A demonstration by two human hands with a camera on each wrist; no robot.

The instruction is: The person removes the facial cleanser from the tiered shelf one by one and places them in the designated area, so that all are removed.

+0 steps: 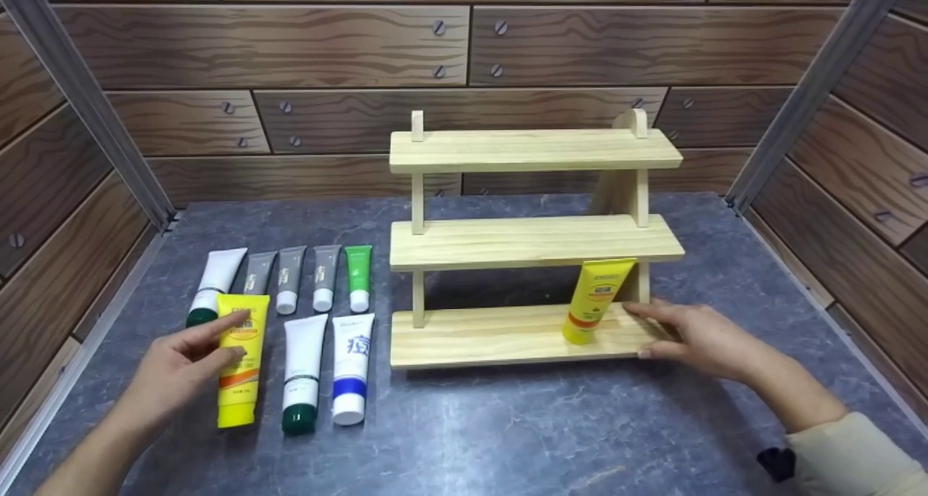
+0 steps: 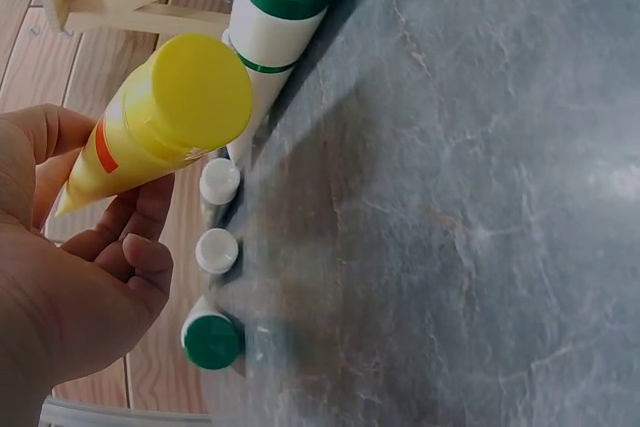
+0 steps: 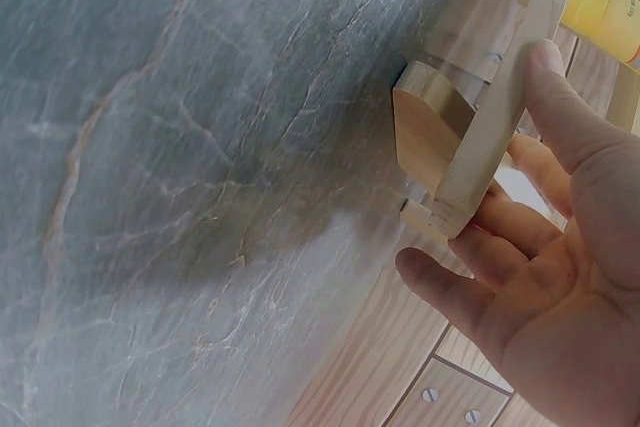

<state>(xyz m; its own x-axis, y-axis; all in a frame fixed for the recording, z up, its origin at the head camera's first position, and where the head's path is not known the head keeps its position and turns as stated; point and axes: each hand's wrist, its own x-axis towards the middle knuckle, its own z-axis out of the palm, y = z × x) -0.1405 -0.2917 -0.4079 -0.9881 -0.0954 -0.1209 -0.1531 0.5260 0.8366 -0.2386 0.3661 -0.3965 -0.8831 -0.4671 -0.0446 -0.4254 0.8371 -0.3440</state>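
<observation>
My left hand (image 1: 170,369) pinches a yellow squeeze tube (image 1: 239,387) between thumb and fingers. Its cap points toward me in the left wrist view, where the tube (image 2: 200,97) is held up off the table. At the right end of a three-tier wooden display shelf (image 1: 471,340), my right hand (image 1: 718,344) grips the bottom board, thumb on its front edge and fingers around the end. A second yellow tube (image 1: 598,304) stands cap down on that board, leaning slightly, left of the right hand. In the right wrist view the thumb presses the board (image 3: 500,117).
Left of the shelf lie a white tube with green cap (image 1: 303,369), a white-and-blue tube (image 1: 351,369), three small grey tubes (image 1: 290,275), a small green tube (image 1: 359,275) and another green-capped white tube (image 1: 221,271). Wood-patterned walls (image 1: 326,46) enclose the marbled table (image 1: 507,431).
</observation>
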